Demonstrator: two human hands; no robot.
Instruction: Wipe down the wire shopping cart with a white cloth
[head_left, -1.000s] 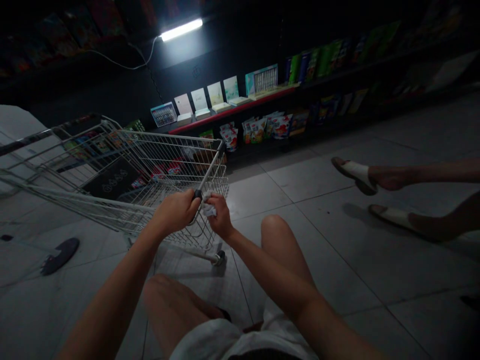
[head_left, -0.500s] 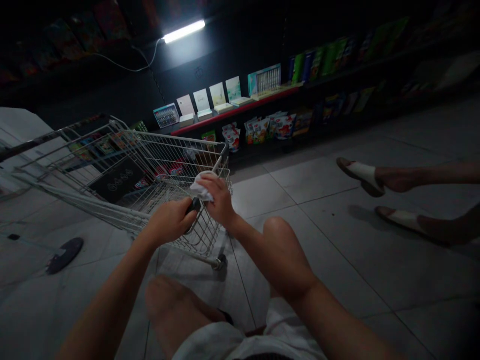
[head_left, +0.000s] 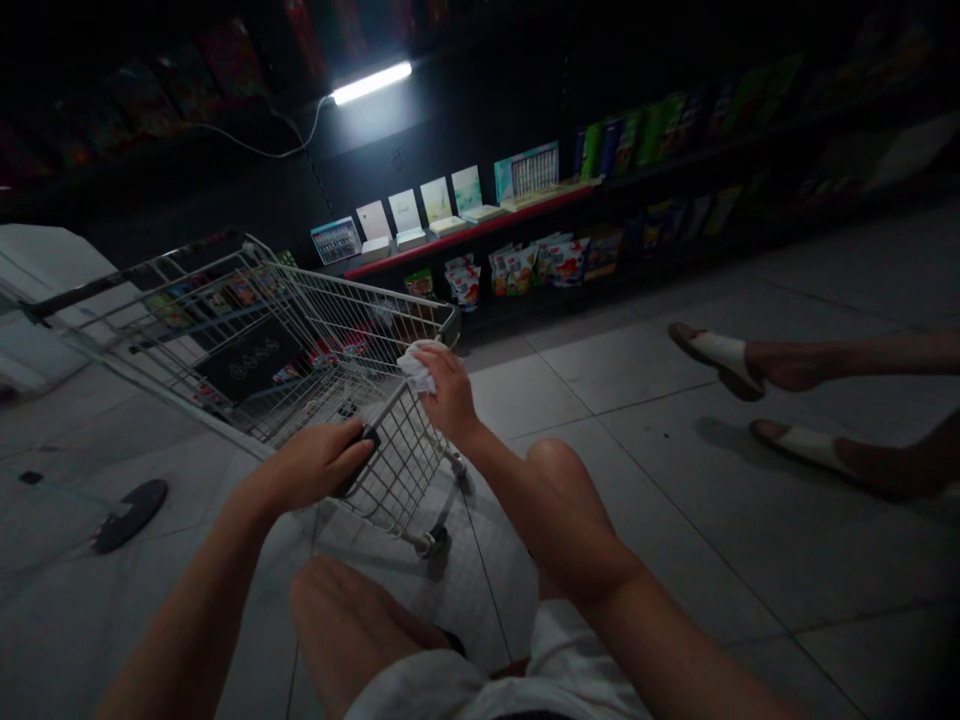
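A wire shopping cart (head_left: 397, 470) stands in front of me, its near end between my arms. My left hand (head_left: 324, 458) is closed over the dark plastic corner of the cart's near rim. In my right hand (head_left: 451, 395) is a white cloth (head_left: 416, 366), bunched up and pressed against the top rim of the basket. The cloth's lower part is hidden by my fingers. A dark panel (head_left: 247, 362) with pale round marks sits at the far end of the basket.
Shelves behind the cart hold upright books (head_left: 405, 215), snack bags (head_left: 517, 268) and green canisters (head_left: 592, 150) under a lit tube lamp (head_left: 372, 83). Another person's feet in light shoes (head_left: 724, 350) are on the tiled floor at right. A round dark stand base (head_left: 135, 512) lies at left.
The cart has shifted and turned slightly. My left hand has moved left and down with the cart's corner, while my right hand with the cloth has slid a little right along the rim.
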